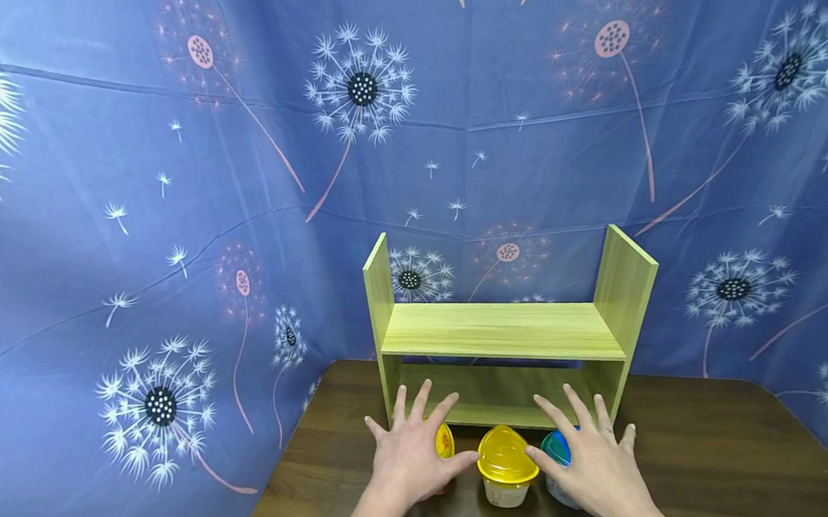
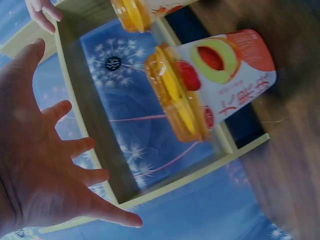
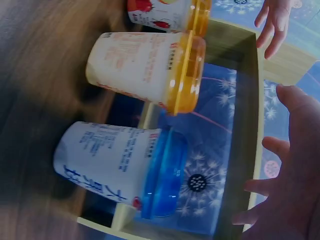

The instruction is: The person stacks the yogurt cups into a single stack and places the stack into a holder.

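Note:
Three lidded cups stand in a row on the table. A yellow-lidded cup is in the middle. The cup with a blue lid is on the right, partly behind my right hand in the head view. A fruit-printed cup with a yellow-orange lid is on the left, mostly hidden by my left hand in the head view. Both hands are spread above the cups with fingers apart, holding nothing. In the wrist views each hand is apart from the cup nearest it.
Behind the cups stands a pale wooden two-tier shelf with upright side panels. It sits on a dark brown wooden table. A blue cloth with dandelion prints hangs behind and at the sides.

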Tool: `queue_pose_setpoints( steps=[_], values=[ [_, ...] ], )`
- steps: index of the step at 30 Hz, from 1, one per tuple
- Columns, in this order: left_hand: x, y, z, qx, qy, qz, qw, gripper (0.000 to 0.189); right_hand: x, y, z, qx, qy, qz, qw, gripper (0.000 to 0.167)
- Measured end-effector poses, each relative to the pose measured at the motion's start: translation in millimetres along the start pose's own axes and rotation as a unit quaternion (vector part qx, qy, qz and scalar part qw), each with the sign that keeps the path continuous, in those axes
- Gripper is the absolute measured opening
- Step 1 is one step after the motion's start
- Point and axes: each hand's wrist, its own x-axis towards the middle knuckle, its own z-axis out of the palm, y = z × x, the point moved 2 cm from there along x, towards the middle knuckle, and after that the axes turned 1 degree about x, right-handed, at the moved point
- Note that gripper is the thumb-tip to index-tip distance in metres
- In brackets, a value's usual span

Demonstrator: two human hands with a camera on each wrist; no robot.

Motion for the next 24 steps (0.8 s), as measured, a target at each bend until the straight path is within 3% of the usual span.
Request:
queue_pose_setpoints(
  steps=[6,16,24],
  values=[
    [1.3,-10.7,12.3,-0.019,-0.012,-0.018,0.9996,0.089,0.3,12.3,10.3,-0.003,-0.011,0.01,0.9999,0.08],
    [0.9,-31.0,42.6,-0.071,-0.027,-0.049,0.9959,0.093,-0.1,38.3,28.7,0.007,-0.063,0.05,0.9967,0.085],
    [3.2,-42.5,64.4,-0.127,-0.035,-0.074,0.9885,0.097,-0.4,55.1,44.2,0.001,-0.059,0.058,0.9966,0.095]
  ],
)
